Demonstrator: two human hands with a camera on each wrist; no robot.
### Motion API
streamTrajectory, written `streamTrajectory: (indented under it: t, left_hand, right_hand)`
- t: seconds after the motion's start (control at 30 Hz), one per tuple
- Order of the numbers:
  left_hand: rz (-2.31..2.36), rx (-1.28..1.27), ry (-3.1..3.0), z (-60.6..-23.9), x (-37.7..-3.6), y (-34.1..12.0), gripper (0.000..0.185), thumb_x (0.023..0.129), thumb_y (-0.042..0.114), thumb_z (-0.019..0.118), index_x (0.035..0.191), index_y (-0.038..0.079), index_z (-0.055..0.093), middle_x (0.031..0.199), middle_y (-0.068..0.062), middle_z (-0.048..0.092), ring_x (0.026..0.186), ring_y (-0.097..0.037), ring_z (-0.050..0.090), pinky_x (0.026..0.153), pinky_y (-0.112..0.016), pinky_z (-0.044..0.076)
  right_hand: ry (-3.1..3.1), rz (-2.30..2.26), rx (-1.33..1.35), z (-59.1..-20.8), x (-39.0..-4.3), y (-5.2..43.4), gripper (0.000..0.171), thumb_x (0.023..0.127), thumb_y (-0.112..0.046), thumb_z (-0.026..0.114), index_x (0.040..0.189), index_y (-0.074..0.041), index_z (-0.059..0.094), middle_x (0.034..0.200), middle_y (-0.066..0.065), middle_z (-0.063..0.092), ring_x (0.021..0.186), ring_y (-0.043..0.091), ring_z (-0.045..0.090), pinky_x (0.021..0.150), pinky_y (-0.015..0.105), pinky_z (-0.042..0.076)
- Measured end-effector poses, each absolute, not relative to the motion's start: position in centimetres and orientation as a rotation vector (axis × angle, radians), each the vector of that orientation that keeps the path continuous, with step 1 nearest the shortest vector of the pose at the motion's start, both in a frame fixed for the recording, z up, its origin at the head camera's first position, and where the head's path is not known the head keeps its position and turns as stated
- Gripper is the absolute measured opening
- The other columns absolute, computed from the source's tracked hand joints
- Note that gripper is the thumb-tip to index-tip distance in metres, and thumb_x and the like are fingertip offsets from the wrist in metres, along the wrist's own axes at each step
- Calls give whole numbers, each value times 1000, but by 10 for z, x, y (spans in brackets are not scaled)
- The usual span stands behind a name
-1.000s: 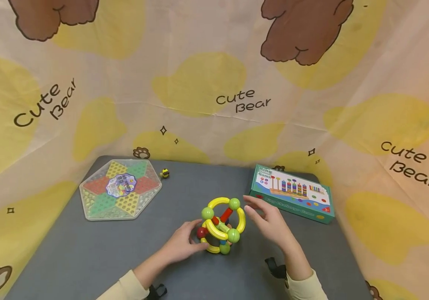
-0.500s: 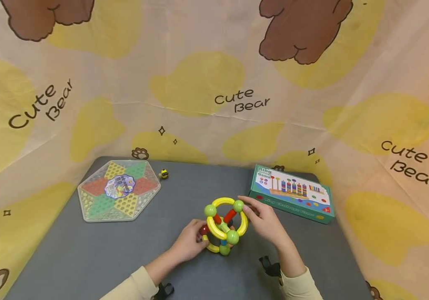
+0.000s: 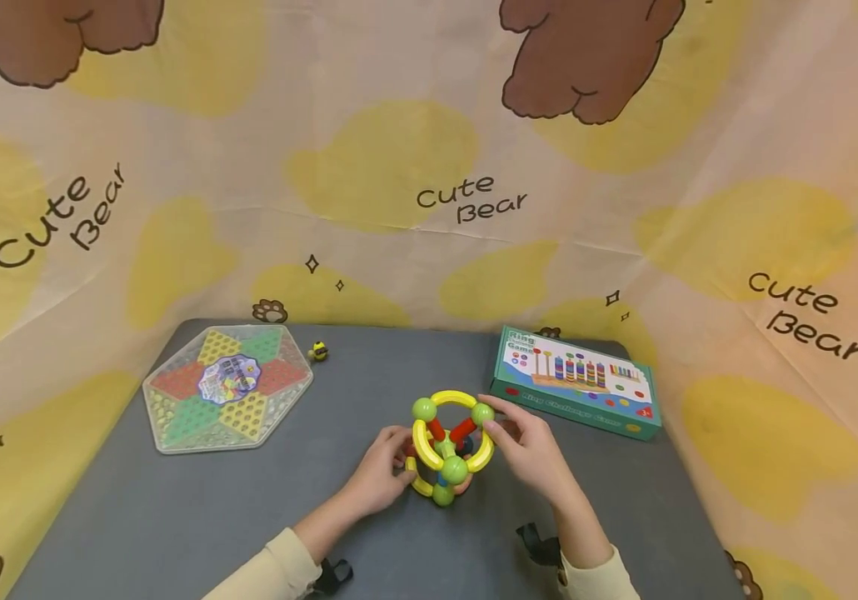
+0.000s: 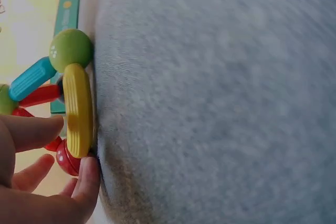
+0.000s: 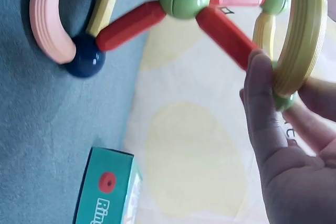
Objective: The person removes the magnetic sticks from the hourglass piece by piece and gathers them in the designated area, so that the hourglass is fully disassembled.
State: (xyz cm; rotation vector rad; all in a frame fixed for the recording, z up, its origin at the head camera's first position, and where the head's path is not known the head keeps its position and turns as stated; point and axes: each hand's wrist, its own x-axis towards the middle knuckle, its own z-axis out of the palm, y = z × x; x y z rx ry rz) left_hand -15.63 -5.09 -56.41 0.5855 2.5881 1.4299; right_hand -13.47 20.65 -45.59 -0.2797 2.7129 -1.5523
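A toy built of balls and coloured rods (image 3: 455, 470) stands on the grey table, with a ring of yellow curved rods and green balls on top. My left hand (image 3: 378, 475) is at its lower left; the left wrist view shows thumb and fingers around a dark red ball (image 4: 65, 162) at the end of a yellow curved rod (image 4: 79, 111). With fingers and thumb, my right hand (image 3: 532, 446) pinches the upper right green ball (image 3: 482, 414), mostly hidden by fingers in the right wrist view. Below, a dark blue ball (image 5: 86, 56) joins a pink curved rod (image 5: 50, 19).
A green Ring Challenge Game box (image 3: 575, 383) lies at the back right, close behind my right hand. At the back left is a hexagonal Chinese checkers board (image 3: 226, 387), with a small yellow-and-black figure (image 3: 318, 351) beside it. Printed cloth walls (image 3: 369, 167) surround the grey table (image 3: 249, 517).
My right hand has come in from beside the toy and taken hold of the upper right green ball. My left fingers have closed around the lower left ball. The toy has turned slightly.
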Motion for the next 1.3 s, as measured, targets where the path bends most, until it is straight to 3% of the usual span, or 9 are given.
streamTrajectory:
  t: [0.17, 0.4, 0.63, 0.87, 1.1, 1.3]
  left_hand:
    - [1512, 542, 2508, -565, -157, -52, 52, 86, -5, 72, 136, 1, 57, 136, -15, 48, 112, -27, 63, 94, -37, 55]
    - [1596, 535, 2364, -563, -159, -52, 49, 91, -2, 69, 138, 0, 55, 142, -16, 48, 124, -33, 60, 100, -36, 52]
    - [1636, 558, 2328, -561, -159, -52, 44, 90, -2, 68, 134, 0, 58, 136, -17, 53, 121, -32, 62, 99, -38, 53]
    - [1544, 549, 2462, -565, -155, -43, 58, 82, 18, 84, 132, 6, 60, 131, -12, 56, 117, -29, 61, 99, -40, 52]
    - [1474, 497, 2582, -568, -150, -37, 64, 75, 13, 90, 132, 11, 60, 128, -8, 56, 114, -26, 59, 97, -40, 53]
    - [1470, 499, 2587, -566, -153, -41, 61, 77, 13, 87, 132, 10, 60, 127, -9, 57, 112, -26, 60, 95, -41, 53]
  right_hand:
    - [2698, -1654, -193, -455, -124, 203, 37, 98, -22, 67, 134, -15, 65, 104, 9, 75, 85, 15, 74, 63, 26, 51]
    - [2693, -1744, -74, -454, -113, 201, 35, 96, -17, 70, 131, -12, 67, 115, 15, 73, 90, 20, 76, 75, 32, 61]
    - [2643, -1794, 69, -457, -113, 202, 35, 96, -14, 69, 131, -14, 67, 111, 16, 74, 86, 19, 77, 78, 45, 60]
    - [2642, -1761, 152, -456, -117, 203, 36, 97, -19, 69, 132, -16, 67, 121, 15, 70, 84, 18, 76, 70, 29, 59]
    - [2620, -1752, 216, -451, -120, 200, 37, 97, -21, 69, 133, -14, 67, 127, 16, 68, 88, 20, 76, 77, 36, 61]
    - [2615, -1739, 248, -449, -122, 198, 37, 97, -23, 69, 132, -13, 67, 128, 15, 67, 94, 22, 76, 80, 36, 61]
